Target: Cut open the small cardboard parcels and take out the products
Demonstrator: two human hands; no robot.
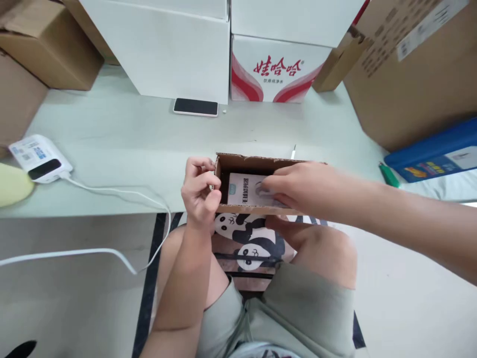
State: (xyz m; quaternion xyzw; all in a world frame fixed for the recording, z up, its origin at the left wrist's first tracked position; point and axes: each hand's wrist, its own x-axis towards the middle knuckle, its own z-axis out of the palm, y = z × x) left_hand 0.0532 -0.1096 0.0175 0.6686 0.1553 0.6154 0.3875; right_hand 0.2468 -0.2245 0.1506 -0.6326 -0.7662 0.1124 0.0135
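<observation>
An open brown cardboard box (246, 161) sits at the table's front edge, above my lap. Inside it lies a white lint remover box (238, 189) with dark printed characters and a small pale blue mark. My left hand (201, 189) is closed at the left end of the cardboard box, its curled fingers against the wall. Reaching in from the right, my right hand (290, 184) has its fingers closed on the right part of the lint remover box. That hand hides the right end of both boxes.
A phone (196, 107) lies before stacked white cartons (179, 54). At left, a white device (40, 158) trails a cable (119, 191). A thin white tool (293, 152) lies behind the cardboard box. A green object (389, 175) and blue package (432, 154) are at right.
</observation>
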